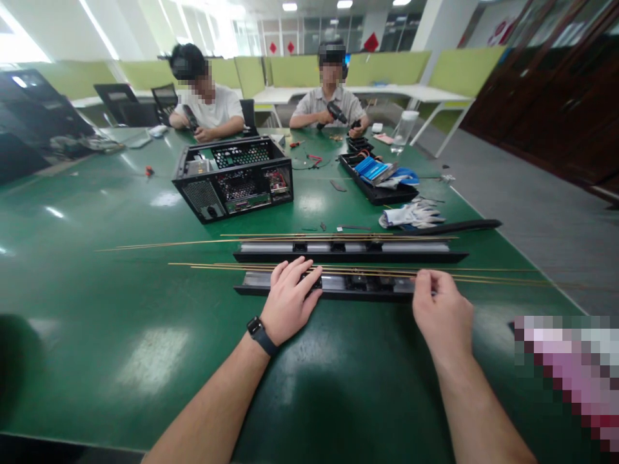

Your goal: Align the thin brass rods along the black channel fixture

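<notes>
"Since both hands are at the work, report their condition first."

"Left hand (293, 299): fingers spread and laid across the near bar (367, 296), apparently gripping nothing. Right hand (442, 309): thumb and fingertips pinched together, apparently on the near rods (358, 272); how many are between them is hidden."

"Where do those rods lie?"

"Lengthwise over the near bar, passing beyond both its ends. Another thin golden set, the far rods (338, 238), runs along the far bar (348, 257), just beyond and roughly parallel."

"Progress?"

"Partway, in my judgement. Rods are laid out at both bars; the far set has no hand on it, the near set is being handled. The rod ends are uneven and no fastening can be made out, so settling the near set appears outstanding. Completion of the far set cannot be confirmed."

"Markings?"

"None legible. The watch (255, 326) shows a dark screen and no readable brand. No label can be read on the computer case (235, 183). The red wall diamond (371, 42) and the red emblem (500, 30) at upper right are too indistinct to read."
</notes>
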Demonstrator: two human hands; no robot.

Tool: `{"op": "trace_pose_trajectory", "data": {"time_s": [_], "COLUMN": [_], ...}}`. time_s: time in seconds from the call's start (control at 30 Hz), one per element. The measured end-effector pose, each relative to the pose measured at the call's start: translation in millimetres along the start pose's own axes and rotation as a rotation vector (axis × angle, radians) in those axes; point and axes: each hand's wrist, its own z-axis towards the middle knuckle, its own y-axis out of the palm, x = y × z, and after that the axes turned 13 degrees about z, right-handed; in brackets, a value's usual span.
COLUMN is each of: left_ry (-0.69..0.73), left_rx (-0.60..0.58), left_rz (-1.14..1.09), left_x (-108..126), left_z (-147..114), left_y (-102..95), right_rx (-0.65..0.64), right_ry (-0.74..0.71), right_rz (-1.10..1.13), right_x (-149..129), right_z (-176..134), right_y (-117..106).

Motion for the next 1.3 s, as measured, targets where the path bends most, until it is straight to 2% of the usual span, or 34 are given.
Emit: {"op": "trace_pose_trajectory", "data": {"time_s": [0.2, 0.4, 0.53, 0.63, 0.73, 0.87, 0.97, 1.13, 1.3], "left_ry": [-0.016, -0.013, -0.015, -0.017, -0.018, -0.015, -0.018, -0.018, -0.012], "left_rx": [-0.021, -0.011, 0.004, 0.012, 0.01, 0.006, 0.001, 0.004, 0.011], "left_rz": [-0.005, -0.008, -0.021, -0.026, -0.027, -0.022, -0.018, -0.012, -0.008], "left_x": [2.1, 1.0, -0.1, 0.2, 1.2, 2.3, 2.5, 2.4, 2.3], "left_z": [0.5, 0.8, 0.9, 1.0, 1.3, 1.3, 1.1, 0.7, 0.2], "left_y": [-2.1, -0.8, 2.1, 2.8, 1.9, 0.5, -0.1, 0.3, 1.3], "right_rx": [-0.023, -0.068, -0.075, -0.025, 0.01, -0.016, -0.027, 0.057, 0.03], "right_ry": [0.007, 0.108, 0.169, 0.182, 0.143, 0.05, 0.056, 0.069, -0.028], "right_rz": [0.041, 0.057, 0.004, -0.016, 0.028, 0.067, 0.035, -0.036, 0.036], "right_x": [-1.9, 0.3, 12.2, 23.7, 28.7, 24.7, 23.3, 31.7, 34.8], "right_z": [-2.6, 2.2, 10.8, 13.7, 10.7, 5.3, 6.3, 11.5, 9.2], "right_y": [-0.9, -5.2, -11.2, -14.2, -13.3, -9.4, -9.3, -12.5, -9.9]}}
